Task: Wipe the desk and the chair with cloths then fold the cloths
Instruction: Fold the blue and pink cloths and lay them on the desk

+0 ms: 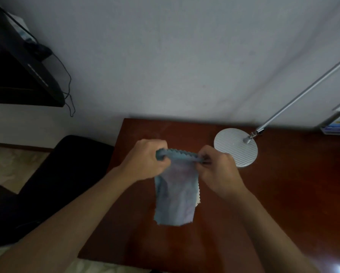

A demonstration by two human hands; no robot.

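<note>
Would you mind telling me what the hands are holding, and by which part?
Both hands grip a blue cloth by its zigzag top edge: left hand at the left corner, right hand at the right.

Both bare forearms reach from the lower corners of the frame toward its middle, wrists slightly bent. The left hand [145, 161] and right hand [217, 170] sit level, near each other at frame centre, backs toward the camera. Each grip is curled, thumb and fingers pinching a top corner of the cloth [176, 194] stretched between them.
</note>
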